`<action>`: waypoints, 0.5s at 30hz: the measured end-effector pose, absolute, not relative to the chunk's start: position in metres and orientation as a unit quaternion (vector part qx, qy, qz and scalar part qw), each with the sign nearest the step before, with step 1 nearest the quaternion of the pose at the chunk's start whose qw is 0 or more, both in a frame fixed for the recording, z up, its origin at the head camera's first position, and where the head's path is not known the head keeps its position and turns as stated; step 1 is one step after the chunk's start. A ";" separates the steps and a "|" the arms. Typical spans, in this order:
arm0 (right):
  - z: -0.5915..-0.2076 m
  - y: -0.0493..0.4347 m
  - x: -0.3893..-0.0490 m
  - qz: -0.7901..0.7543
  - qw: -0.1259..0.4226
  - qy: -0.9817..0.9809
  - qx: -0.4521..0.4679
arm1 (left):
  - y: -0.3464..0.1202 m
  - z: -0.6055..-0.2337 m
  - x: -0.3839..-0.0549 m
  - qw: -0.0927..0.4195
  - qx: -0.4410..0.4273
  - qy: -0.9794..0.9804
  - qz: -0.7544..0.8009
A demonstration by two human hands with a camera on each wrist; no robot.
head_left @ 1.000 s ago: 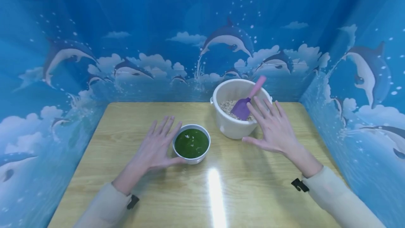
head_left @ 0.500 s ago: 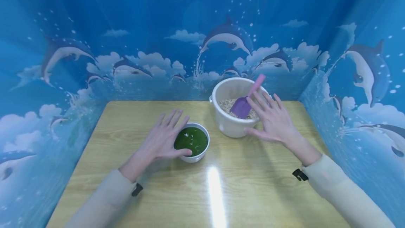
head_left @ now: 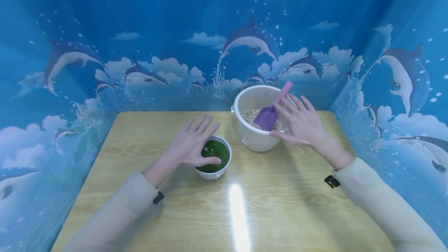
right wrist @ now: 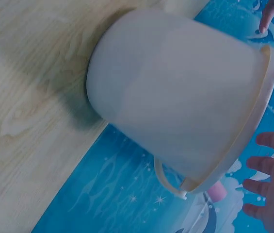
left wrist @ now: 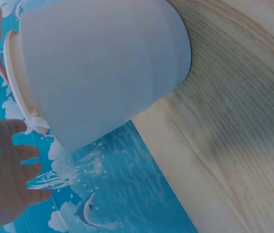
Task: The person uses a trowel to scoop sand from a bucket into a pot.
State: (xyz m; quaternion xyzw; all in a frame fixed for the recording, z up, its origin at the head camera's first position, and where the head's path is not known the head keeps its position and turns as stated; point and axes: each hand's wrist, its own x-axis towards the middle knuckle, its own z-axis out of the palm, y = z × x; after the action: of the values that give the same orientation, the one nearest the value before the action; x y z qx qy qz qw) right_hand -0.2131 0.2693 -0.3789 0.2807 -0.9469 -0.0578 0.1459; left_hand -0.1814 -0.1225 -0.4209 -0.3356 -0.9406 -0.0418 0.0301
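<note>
My left hand [head_left: 190,143], fingers spread, hovers over the left side of a white bowl [head_left: 211,176] of dark green liquid [head_left: 222,151] with pale bits floating in it. Its thumb overlaps the liquid in the head view. At the right front of a white bucket [head_left: 257,141], my right hand [head_left: 301,121] spreads its fingers by the rim and overlaps it. Pale grainy flakes [head_left: 249,116] lie in the bucket, and on them leans a purple scoop [head_left: 266,118] with a pink handle [head_left: 286,88]. Both wrist views show the bucket's outer wall [left wrist: 103,68].
The wooden table [head_left: 196,213] runs back to a blue curtain [head_left: 168,18] printed with dolphins, which also closes both sides. The bucket's bail handle [right wrist: 162,179] hangs at its side. A bright light reflection [head_left: 238,217] lies on the table front.
My left hand has moved right and away from me, from beside the bowl to over its left part. My right hand has shifted slightly away, up toward the bucket's rim. Bowl and bucket stay put.
</note>
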 end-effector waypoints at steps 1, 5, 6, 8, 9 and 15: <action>-0.378 0.270 -0.216 -0.063 0.140 -0.949 0.277 | -0.121 -0.421 -0.183 0.031 -0.339 -0.939 -0.040; -0.374 0.273 -0.226 -0.075 0.114 -0.953 0.272 | -0.117 -0.420 -0.190 0.039 -0.351 -0.935 -0.034; -0.373 0.273 -0.229 -0.077 0.109 -0.953 0.273 | -0.115 -0.420 -0.192 0.041 -0.354 -0.934 -0.031; -0.372 0.274 -0.233 -0.082 0.101 -0.952 0.278 | -0.113 -0.418 -0.195 0.044 -0.357 -0.932 -0.027; -0.371 0.274 -0.235 -0.082 0.098 -0.951 0.282 | -0.113 -0.418 -0.197 0.045 -0.359 -0.932 -0.024; -0.366 0.275 -0.247 -0.104 0.085 -0.943 0.304 | -0.106 -0.412 -0.209 0.040 -0.369 -0.928 -0.019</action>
State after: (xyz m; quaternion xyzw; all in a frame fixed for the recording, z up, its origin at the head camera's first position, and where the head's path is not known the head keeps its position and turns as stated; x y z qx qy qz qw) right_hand -0.2474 0.2749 -0.3657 0.3039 -0.9432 -0.1038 0.0850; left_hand -0.2095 -0.1061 -0.4117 -0.3687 -0.9285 -0.0189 0.0400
